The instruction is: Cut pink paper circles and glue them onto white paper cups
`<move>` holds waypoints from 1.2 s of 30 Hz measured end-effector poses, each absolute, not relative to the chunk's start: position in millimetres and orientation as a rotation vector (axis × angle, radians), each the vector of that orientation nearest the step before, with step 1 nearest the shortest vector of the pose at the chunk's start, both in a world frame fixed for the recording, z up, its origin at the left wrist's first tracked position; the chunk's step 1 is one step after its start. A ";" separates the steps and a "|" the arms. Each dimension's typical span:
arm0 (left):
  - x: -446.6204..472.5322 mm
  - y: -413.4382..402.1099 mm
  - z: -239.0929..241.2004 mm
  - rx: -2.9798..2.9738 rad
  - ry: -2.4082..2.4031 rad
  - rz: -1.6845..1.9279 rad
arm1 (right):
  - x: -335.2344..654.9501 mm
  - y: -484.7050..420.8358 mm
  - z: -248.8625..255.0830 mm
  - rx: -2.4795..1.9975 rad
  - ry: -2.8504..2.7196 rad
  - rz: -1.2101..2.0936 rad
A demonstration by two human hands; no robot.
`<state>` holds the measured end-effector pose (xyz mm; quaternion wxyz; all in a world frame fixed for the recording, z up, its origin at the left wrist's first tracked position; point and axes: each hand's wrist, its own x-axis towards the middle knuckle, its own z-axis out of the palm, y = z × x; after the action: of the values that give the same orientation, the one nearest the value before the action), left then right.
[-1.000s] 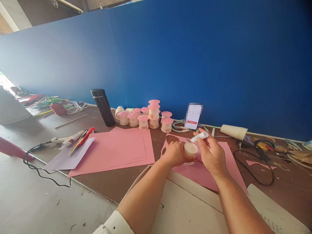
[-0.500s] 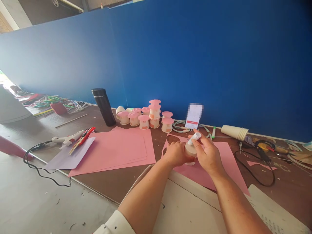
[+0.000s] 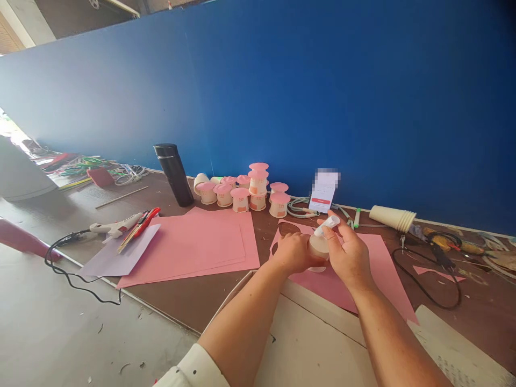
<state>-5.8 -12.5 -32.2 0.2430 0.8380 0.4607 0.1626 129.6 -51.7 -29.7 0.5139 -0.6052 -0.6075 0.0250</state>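
My left hand (image 3: 295,251) is wrapped round an upside-down white paper cup (image 3: 319,246), its base facing up. Between the thumb and fingers of my right hand (image 3: 350,259) is a white glue stick (image 3: 331,222), tilted with its lower end at the cup's base. Whether the tip touches the cup I cannot tell. Beneath both hands lies a pink paper sheet (image 3: 382,269) with round cut-outs. Several small paper-cup houses (image 3: 241,201) with pink roofs stand behind on the left, some of them stacked.
A phone (image 3: 321,196) leans on the blue partition. Nested paper cups (image 3: 391,217) lie to the right, near a black cable (image 3: 427,306). Leftward are pink sheets (image 3: 193,247), a red cutter (image 3: 141,226), a glue gun (image 3: 115,227) and a black flask (image 3: 175,174).
The glue stick has tipped further toward the right, and my right hand has shifted slightly right and down. My left hand keeps its hold on the cup. The whole view has shifted slightly.
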 end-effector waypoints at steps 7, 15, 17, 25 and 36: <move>-3.6 -13.8 -30.8 2.289 1.314 0.397 | 123.4 -49.0 -29.5 -1.447 -1.548 0.110; -5.1 -11.5 -32.7 2.244 1.312 0.370 | 120.7 -58.7 -28.5 -1.497 -1.546 0.016; -6.5 -11.6 -30.9 2.238 1.294 0.356 | 121.2 -63.4 -25.2 -1.512 -1.456 0.013; -7.7 -11.3 -31.9 2.253 1.278 0.355 | 119.6 -70.3 -20.5 -1.462 -1.432 0.101; -4.4 -10.5 -34.8 2.241 1.288 0.373 | 121.4 -58.4 -30.9 -1.475 -1.513 0.006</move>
<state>-4.4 -10.5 -34.8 0.2620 0.8281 0.4761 0.1379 121.4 -58.4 -30.9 0.4920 -0.6076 -0.6235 0.0025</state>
